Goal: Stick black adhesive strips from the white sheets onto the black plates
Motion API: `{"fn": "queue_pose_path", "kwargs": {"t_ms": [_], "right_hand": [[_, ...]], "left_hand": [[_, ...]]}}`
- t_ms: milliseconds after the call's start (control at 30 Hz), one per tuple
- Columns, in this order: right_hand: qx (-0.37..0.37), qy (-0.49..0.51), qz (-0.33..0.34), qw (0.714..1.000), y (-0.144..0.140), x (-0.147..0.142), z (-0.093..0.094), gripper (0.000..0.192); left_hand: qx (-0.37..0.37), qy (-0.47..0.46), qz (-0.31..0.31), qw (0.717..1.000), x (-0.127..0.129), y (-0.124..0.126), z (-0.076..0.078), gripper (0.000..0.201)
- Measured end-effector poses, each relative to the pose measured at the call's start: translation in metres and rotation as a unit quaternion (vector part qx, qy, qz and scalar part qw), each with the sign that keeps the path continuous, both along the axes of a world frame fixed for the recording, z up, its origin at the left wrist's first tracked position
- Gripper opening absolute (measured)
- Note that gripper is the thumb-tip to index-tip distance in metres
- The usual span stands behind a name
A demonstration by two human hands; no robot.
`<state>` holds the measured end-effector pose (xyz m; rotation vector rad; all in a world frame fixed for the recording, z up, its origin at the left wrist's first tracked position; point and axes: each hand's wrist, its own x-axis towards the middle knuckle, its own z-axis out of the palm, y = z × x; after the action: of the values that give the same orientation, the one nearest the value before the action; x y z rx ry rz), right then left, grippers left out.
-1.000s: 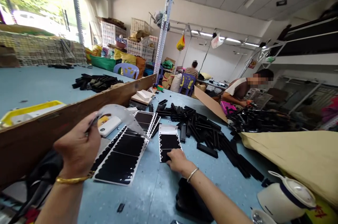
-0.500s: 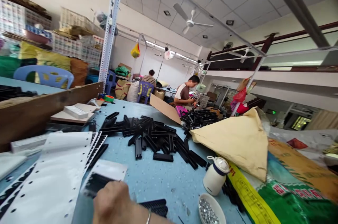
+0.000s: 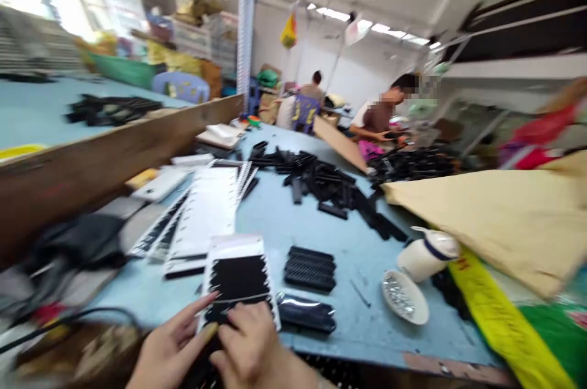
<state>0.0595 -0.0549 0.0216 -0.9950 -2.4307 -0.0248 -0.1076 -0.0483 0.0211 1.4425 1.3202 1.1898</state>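
A white card with a black panel with scalloped edges (image 3: 241, 279) lies before me at the near side of the table. My left hand (image 3: 172, 340) touches its lower left, thumb and index finger apart. Over the lower part of the black panel, my right hand (image 3: 252, 340) has its fingers bent and pressed onto the card. Part of the card is hidden beneath the hands. Just right of it sit a stack of black textured pieces (image 3: 310, 266) and a glossy dark piece (image 3: 306, 314). White sheets with notched edges (image 3: 206, 208) are fanned out beyond, to the left.
Black slotted strips (image 3: 316, 175) are heaped farther back on the blue table (image 3: 275, 224). At right stand a white lidded jug (image 3: 428, 254) and a dish of small shiny parts (image 3: 406, 297). A wooden board (image 3: 114, 150) borders the left. A co-worker (image 3: 383, 111) sits behind.
My right hand has brought the black-and-white card nearer to the table's front edge. My left hand has come into view beside it. The view has swung left and down.
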Motion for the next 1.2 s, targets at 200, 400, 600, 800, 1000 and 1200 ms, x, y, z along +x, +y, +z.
{"fn": "queue_pose_path", "kwargs": {"t_ms": [200,400,600,800,1000,1200], "right_hand": [[-0.013,0.195,-0.023,0.98,-0.017,0.021,-0.004,0.029],[-0.02,0.144,-0.006,0.989,-0.031,0.02,-0.022,0.054],[-0.012,0.105,0.01,0.994,-0.017,0.016,-0.021,0.032],[0.012,0.115,0.062,0.991,-0.019,0.019,-0.023,0.04],[0.039,0.094,0.113,0.988,-0.022,0.025,-0.021,0.042],[0.018,0.171,0.154,0.973,-0.022,0.023,0.001,0.038]], "left_hand": [[-0.246,-0.269,0.12,0.923,-0.01,-0.052,0.002,0.079],[-0.228,-0.397,0.091,0.885,-0.02,-0.071,0.01,0.079],[-0.221,-0.366,0.103,0.898,-0.019,-0.073,-0.003,0.097],[-0.235,-0.275,0.116,0.925,-0.038,-0.06,0.004,0.073],[-0.231,-0.224,0.094,0.942,-0.049,-0.041,0.002,0.068],[-0.168,-0.228,0.098,0.954,-0.049,-0.03,0.017,0.072]]}}
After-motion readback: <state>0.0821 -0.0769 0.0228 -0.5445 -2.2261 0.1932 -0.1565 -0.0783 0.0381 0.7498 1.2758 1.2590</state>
